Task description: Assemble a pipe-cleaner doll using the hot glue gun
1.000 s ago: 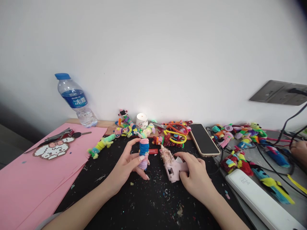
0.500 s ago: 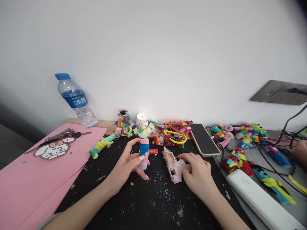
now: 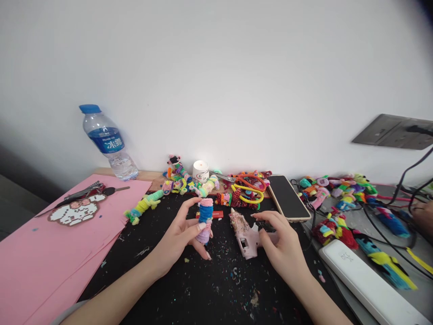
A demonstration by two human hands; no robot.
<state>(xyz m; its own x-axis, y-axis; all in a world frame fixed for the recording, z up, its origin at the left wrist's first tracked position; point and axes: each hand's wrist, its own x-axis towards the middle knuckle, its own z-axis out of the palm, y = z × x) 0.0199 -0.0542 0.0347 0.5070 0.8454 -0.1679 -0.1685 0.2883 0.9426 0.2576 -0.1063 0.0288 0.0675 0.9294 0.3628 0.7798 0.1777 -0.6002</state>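
Observation:
My left hand (image 3: 187, 234) pinches an upright pipe-cleaner tube (image 3: 206, 211) wound in pink, blue and lilac bands. To its right a pale pink glue gun (image 3: 248, 246) lies on the black mat (image 3: 209, 293), its nozzle end crusted with brown residue. My right hand (image 3: 279, 239) hovers at the glue gun's handle with fingers curved and apart, holding nothing; part of the handle is hidden behind them. Behind the tube lies a small red packet (image 3: 216, 214). Scissors (image 3: 252, 193) with orange and yellow handles rest among red pipe-cleaner pieces behind the glue gun.
A phone (image 3: 290, 197) and a long white device (image 3: 368, 280) lie on the right, near cables and several colourful pipe-cleaner figures (image 3: 345, 189). Another person's hand (image 3: 422, 215) shows at the right edge. Left are pink sheets (image 3: 43, 262), a leaning bottle (image 3: 108, 141) and a paper cup (image 3: 200, 170).
My right hand has loosened from the glue gun's handle, its fingers spreading and shifting slightly right. The tube in my left hand has moved a little to the right.

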